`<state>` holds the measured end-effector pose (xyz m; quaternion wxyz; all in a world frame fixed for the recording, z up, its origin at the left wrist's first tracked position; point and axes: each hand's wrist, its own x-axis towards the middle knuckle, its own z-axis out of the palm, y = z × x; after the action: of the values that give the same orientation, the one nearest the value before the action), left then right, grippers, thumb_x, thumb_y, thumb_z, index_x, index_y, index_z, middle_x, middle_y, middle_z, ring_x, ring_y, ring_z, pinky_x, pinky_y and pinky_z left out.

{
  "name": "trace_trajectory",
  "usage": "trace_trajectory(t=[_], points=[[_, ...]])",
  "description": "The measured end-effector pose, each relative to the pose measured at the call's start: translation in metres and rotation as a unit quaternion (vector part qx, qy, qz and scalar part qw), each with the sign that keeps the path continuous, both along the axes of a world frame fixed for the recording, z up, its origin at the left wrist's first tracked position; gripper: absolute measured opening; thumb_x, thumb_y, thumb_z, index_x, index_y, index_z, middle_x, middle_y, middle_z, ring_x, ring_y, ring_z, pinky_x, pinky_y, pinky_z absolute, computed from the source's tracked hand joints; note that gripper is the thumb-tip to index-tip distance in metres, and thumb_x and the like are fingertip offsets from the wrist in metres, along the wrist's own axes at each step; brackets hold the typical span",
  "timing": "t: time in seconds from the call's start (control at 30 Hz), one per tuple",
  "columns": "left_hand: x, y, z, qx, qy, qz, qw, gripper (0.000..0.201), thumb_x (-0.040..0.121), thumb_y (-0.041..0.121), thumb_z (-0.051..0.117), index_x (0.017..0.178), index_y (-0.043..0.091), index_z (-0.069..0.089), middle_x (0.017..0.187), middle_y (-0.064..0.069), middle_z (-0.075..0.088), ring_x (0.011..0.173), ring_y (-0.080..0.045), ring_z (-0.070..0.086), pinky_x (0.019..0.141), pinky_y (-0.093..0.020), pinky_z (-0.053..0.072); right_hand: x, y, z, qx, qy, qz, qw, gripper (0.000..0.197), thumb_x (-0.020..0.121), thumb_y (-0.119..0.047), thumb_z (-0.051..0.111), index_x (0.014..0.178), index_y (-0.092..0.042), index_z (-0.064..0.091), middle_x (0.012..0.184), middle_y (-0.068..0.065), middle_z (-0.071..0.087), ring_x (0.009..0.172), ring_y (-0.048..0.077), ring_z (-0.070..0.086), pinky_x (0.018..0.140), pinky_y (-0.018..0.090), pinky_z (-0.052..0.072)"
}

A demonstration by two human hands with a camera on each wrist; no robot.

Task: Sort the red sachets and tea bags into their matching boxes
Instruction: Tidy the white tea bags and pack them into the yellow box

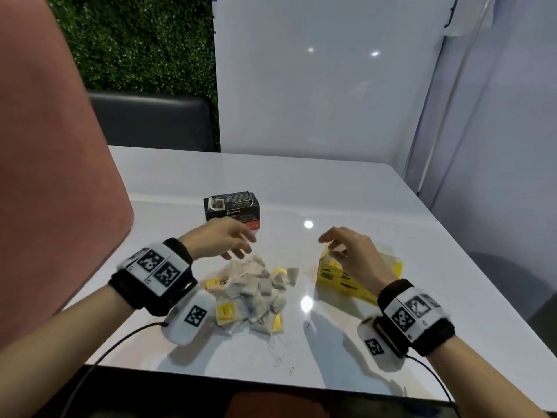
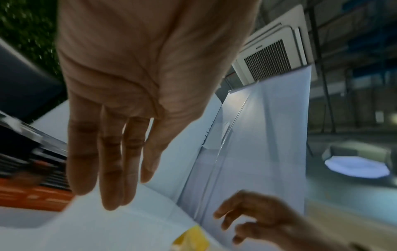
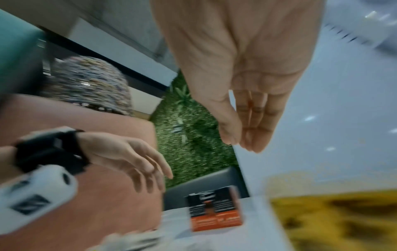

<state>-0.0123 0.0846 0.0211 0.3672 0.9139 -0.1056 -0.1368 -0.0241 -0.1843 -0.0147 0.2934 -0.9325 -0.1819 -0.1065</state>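
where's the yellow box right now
In the head view the yellow box sits on the white table, right of the tea bag pile, with the right hand above it.

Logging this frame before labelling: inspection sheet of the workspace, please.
Surface: white glossy table, lamp glare on it.
Job's things: tea bag pile at centre; black and red box behind it; yellow box to the right. No red sachets seen loose.
Clutter: nothing seen.
Hands: left hand above the pile, fingers relaxed, holding nothing; right hand over the yellow box, holding nothing.
Cables: black cable from left wrist unit, another from the right.
Surroundings: white panels, green foliage wall, dark chair back.
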Motion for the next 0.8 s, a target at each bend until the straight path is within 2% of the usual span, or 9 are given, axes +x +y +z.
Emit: trace_trajectory(t=[0.1,0.17,0.23,0.3,0.37,0.43,0.6,0.73,0.8], points=[[-0.025,0.03,-0.022,0.097,-0.006,0.006,0.995,0.011,0.09,0.013,0.057,0.099,0.013,0.064,0.094,-0.002,0.067,0.081,-0.014,0.064,0.065,-0.019,0.048,-0.019,0.036,-0.01,-0.065,0.054,0.082,0.993,0.022,0.088,-0.006,0.06,0.11,-0.011,0.062,0.108,0.005,0.063,0.092,0.018,0.06,0.079,0.025,0.047],[-0.038,0.036,-0.04,0.167,-0.019,-0.001,0.986,0.015,0.088,0.024,0.062,0.099,0.014,0.063,0.094,0.002,0.063,0.083,-0.014,0.061,0.069,-0.021,0.046,-0.022,0.055,-0.02,-0.11,0.093,0.088,0.986,0.026,0.089,-0.019,0.06,0.115,-0.014,0.057,0.112,0.006,0.06,0.098,0.021,0.057,0.084,0.034,0.048],[-0.048,0.033,-0.053,0.197,-0.043,-0.002,0.979,0.031,0.084,0.031,0.066,0.108,0.014,0.056,0.104,0.0,0.055,0.089,-0.014,0.057,0.077,-0.026,0.047,-0.02,0.071,-0.031,-0.144,0.122,0.093,0.978,0.04,0.087,-0.027,0.062,0.124,-0.018,0.048,0.12,0.006,0.053,0.107,0.024,0.052,0.087,0.036,0.046],[-0.052,0.024,-0.061,0.218,-0.082,-0.019,0.972,0.048,0.084,0.029,0.065,0.126,0.019,0.043,0.117,-0.003,0.044,0.104,-0.019,0.052,0.086,-0.032,0.046,-0.017,0.086,-0.035,-0.171,0.144,0.11,0.968,0.058,0.083,-0.032,0.066,0.131,-0.018,0.039,0.126,0.008,0.046,0.115,0.026,0.045,0.091,0.038,0.044],[-0.052,0.013,-0.066,0.257,-0.127,-0.038,0.957,0.061,0.086,0.022,0.061,0.138,0.029,0.03,0.124,-0.001,0.037,0.11,-0.02,0.048,0.082,-0.031,0.045,-0.014,0.098,-0.036,-0.2,0.144,0.116,0.962,0.068,0.08,-0.035,0.068,0.135,-0.015,0.034,0.13,0.009,0.043,0.119,0.027,0.04,0.091,0.037,0.04],[-0.049,0.003,-0.069,0.275,-0.15,-0.043,0.949,0.065,0.087,0.017,0.058,0.141,0.034,0.027,0.122,-0.001,0.038,0.108,-0.02,0.048,0.077,-0.03,0.043,-0.01,0.107,-0.038,-0.22,0.127,0.107,0.961,0.065,0.082,-0.034,0.066,0.133,-0.011,0.034,0.131,0.01,0.045,0.12,0.026,0.04,0.089,0.037,0.039],[-0.036,0.002,-0.079,0.201,-0.168,0.007,0.965,0.043,0.085,0.005,0.058,0.123,0.024,0.055,0.112,-0.001,0.054,0.105,-0.02,0.055,0.084,-0.028,0.045,0.002,0.113,-0.046,-0.213,0.11,0.071,0.968,0.031,0.089,-0.022,0.057,0.119,-0.017,0.051,0.119,0.01,0.059,0.11,0.03,0.054,0.078,0.034,0.043],[-0.026,0.006,-0.079,0.176,-0.204,0.024,0.963,0.02,0.08,0.006,0.062,0.094,0.018,0.069,0.09,0.001,0.061,0.094,-0.021,0.06,0.071,-0.024,0.04,0.008,0.112,-0.047,-0.183,0.095,0.038,0.978,0.018,0.088,-0.016,0.053,0.104,-0.019,0.061,0.108,0.012,0.063,0.1,0.033,0.058,0.07,0.032,0.038],[-0.022,0.008,-0.076,0.168,-0.217,0.031,0.961,0.016,0.082,0.008,0.061,0.092,0.017,0.071,0.086,0.002,0.062,0.092,-0.02,0.061,0.069,-0.022,0.037,0.011,0.111,-0.045,-0.155,0.11,0.033,0.981,0.021,0.087,-0.013,0.051,0.103,-0.018,0.063,0.107,0.014,0.064,0.1,0.033,0.057,0.07,0.032,0.039]])
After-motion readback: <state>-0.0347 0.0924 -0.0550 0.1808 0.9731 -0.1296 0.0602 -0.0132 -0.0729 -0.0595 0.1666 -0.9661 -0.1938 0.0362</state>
